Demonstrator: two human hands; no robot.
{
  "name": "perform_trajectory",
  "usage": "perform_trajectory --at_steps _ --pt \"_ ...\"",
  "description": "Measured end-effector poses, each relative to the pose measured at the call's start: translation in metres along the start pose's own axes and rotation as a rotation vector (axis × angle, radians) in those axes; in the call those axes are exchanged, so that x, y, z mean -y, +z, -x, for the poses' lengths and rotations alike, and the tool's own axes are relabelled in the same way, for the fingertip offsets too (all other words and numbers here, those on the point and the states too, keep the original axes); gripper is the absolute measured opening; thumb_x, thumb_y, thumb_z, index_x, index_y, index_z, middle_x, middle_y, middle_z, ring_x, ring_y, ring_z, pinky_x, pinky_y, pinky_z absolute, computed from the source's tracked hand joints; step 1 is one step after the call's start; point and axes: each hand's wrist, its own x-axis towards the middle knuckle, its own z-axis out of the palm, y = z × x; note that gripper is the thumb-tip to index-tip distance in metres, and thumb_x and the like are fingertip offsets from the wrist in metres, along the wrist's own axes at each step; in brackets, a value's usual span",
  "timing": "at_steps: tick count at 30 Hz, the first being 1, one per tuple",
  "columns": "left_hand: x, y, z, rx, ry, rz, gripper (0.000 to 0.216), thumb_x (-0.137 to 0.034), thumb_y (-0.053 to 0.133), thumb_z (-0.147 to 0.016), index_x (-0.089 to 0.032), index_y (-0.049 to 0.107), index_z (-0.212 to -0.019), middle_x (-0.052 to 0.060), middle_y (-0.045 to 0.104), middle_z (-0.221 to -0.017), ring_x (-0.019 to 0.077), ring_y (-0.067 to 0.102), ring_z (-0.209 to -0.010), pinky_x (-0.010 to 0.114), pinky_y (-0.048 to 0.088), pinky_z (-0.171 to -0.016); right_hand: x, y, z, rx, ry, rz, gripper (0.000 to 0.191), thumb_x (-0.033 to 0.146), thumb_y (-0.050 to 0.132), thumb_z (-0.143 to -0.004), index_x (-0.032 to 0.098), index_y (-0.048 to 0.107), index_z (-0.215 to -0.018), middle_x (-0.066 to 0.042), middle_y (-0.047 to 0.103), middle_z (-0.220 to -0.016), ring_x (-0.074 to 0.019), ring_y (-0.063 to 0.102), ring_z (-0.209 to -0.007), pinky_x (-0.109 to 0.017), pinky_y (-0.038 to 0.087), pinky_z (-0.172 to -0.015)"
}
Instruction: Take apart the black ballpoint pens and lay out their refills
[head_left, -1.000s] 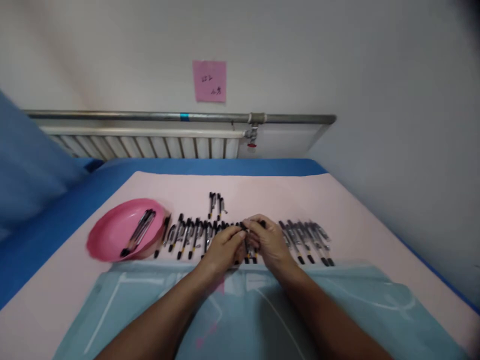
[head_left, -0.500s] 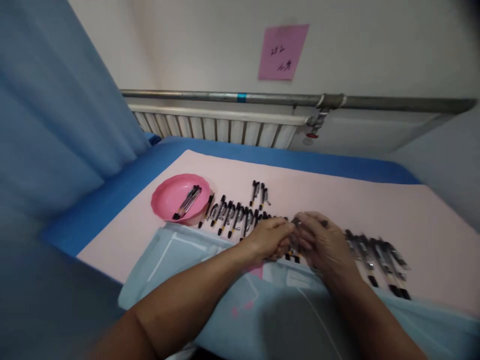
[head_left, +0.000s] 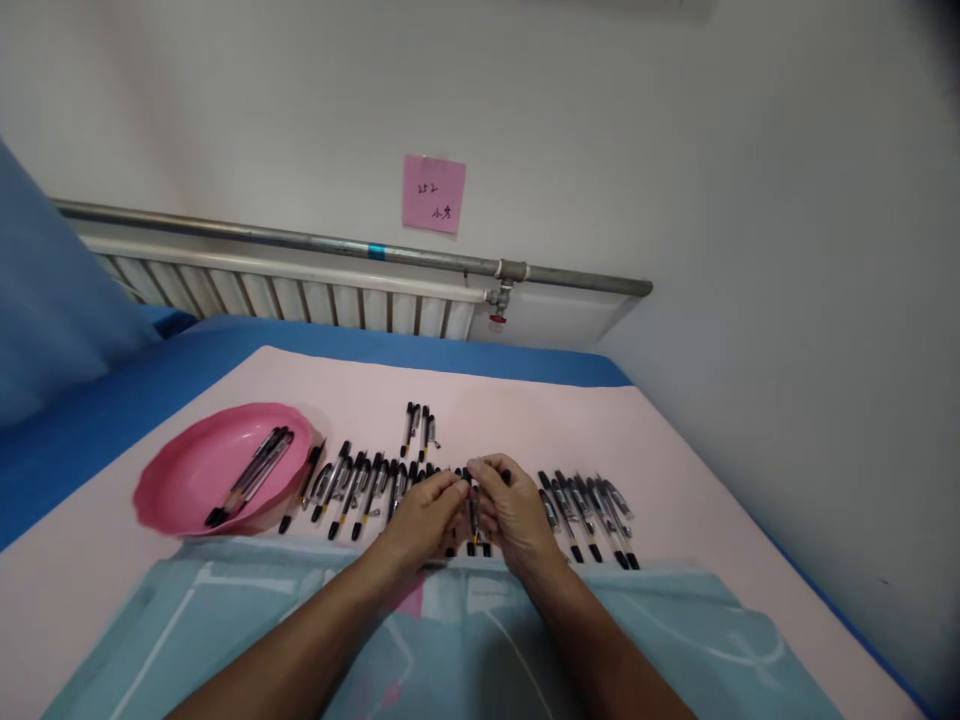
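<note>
Pens (head_left: 370, 500) lie side by side in a long row on the pink surface (head_left: 697, 520), running 9 o'clock to 3 o'clock through where both hands work, middle part covered by the hands. Left hand (head_left: 422, 518) and right hand (head_left: 516, 512) meet over that row, fingertips close together. Left fingers: bent in against the thumb, nearly closed; can't tell what they have hold of. Right fingers: curled nearly closed round a dark piece (head_left: 506, 477) that pokes out near the knuckles; rest of it hidden. Small group of pens sits apart at 11 o'clock of the hands. Pink bowl (head_left: 176, 490) at 9 o'clock, a few pens slanted inside, another pen just beside its rim. Light-blue sheet (head_left: 247, 625) at 6 o'clock, under the forearms. Pink note (head_left: 442, 195) on the wall at 12 o'clock, pipe (head_left: 300, 238) below it.
</note>
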Motion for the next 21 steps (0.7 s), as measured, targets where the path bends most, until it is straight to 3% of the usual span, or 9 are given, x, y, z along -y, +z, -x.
perform_trajectory --at_steps 4,8,10,13,15,18,21 --pt "-0.0026 0.002 0.0029 0.056 -0.024 -0.035 0.029 -0.046 0.051 -0.072 -0.018 0.045 -0.066 -0.01 0.035 -0.04 0.002 0.024 -0.029 0.015 0.014 -0.03 0.0029 -0.001 -0.0017 0.002 -0.017 -0.035 0.023 0.029 0.07 -0.061 0.016 0.052 -0.063 0.011 0.033 -0.041 -0.0008 0.025 -0.032 -0.013 0.018 -0.029" --pt "-0.0051 0.0012 0.0049 0.072 -0.068 0.034 0.029 -0.048 0.051 -0.071 -0.02 0.045 -0.07 -0.012 0.031 -0.04 0.0032 0.023 -0.029 0.015 0.013 -0.03 0.0068 -0.0025 -0.0016 0.147 0.088 -0.117 0.023 0.03 0.067 -0.065 0.014 0.06 -0.08 0.007 0.046 -0.052 0.0001 0.021 -0.034 -0.013 0.015 -0.029" --pt "-0.0034 -0.0006 0.0034 0.05 -0.054 0.01 0.029 -0.048 0.051 -0.072 -0.019 0.045 -0.071 -0.011 0.032 -0.042 0.003 0.024 -0.03 0.015 0.015 -0.031 0.0069 -0.0013 -0.0004 0.131 0.089 -0.104 0.026 0.032 0.066 -0.066 0.015 0.059 -0.084 0.005 0.05 -0.058 0.0002 0.023 -0.034 -0.013 0.015 -0.029" --pt "0.0009 -0.0029 -0.0001 0.037 0.007 -0.043 0.03 -0.047 0.052 -0.073 -0.018 0.045 -0.068 -0.011 0.033 -0.044 0.002 0.024 -0.033 0.015 0.017 -0.033 0.0058 0.0003 0.0009 0.028 0.037 -0.048 0.022 0.032 0.068 -0.064 0.017 0.054 -0.072 0.009 0.041 -0.046 -0.0007 0.024 -0.032 -0.013 0.016 -0.029" --pt "0.0026 -0.0034 -0.0013 0.04 0.013 -0.06 0.03 -0.047 0.052 -0.073 -0.018 0.044 -0.067 -0.011 0.032 -0.043 0.0018 0.022 -0.033 0.015 0.016 -0.033 0.006 -0.0001 0.0009 0.031 0.037 -0.037 0.022 0.03 0.069 -0.063 0.017 0.052 -0.068 0.011 0.033 -0.042 -0.0007 0.023 -0.032 -0.013 0.017 -0.03" --pt "0.0024 -0.0026 -0.0011 0.032 -0.018 -0.057 0.031 -0.048 0.05 -0.073 -0.019 0.043 -0.068 -0.011 0.031 -0.043 0.002 0.02 -0.032 0.015 0.016 -0.033 0.0075 -0.0013 0.0008 0.115 0.092 -0.054 0.022 0.031 0.067 -0.064 0.016 0.057 -0.076 0.01 0.036 -0.045 -0.0005 0.02 -0.033 -0.013 0.016 -0.03" --pt "0.0014 -0.0021 -0.0003 0.025 -0.01 -0.073 0.032 -0.05 0.051 -0.072 -0.019 0.043 -0.067 -0.012 0.031 -0.042 0.0021 0.02 -0.032 0.015 0.015 -0.033 0.0081 0.0 0.0019 0.081 0.088 -0.026 0.023 0.034 0.066 -0.065 0.017 0.055 -0.076 0.01 0.038 -0.046 -0.001 0.023 -0.033 -0.014 0.015 -0.03"
